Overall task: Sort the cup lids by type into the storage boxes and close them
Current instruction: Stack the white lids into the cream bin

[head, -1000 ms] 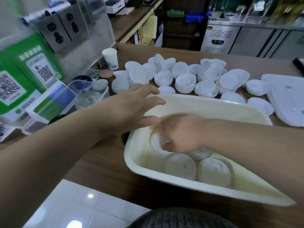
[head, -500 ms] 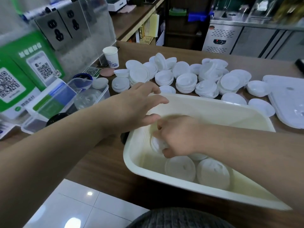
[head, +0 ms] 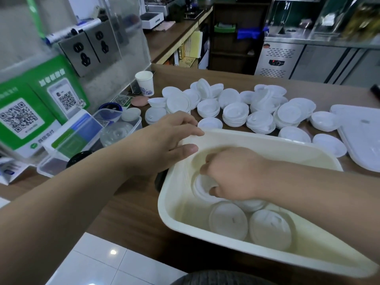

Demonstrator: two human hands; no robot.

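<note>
Right hand curls round a lid stack in the far-left corner of the storage box; left hand pinches the rim there. Released crooked, the stack may topple onto neighbouring lids.

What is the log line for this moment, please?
left hand: holds rim of cream box | right hand: grips lid stack inside box | unsorted lids: on counter behind box
</note>
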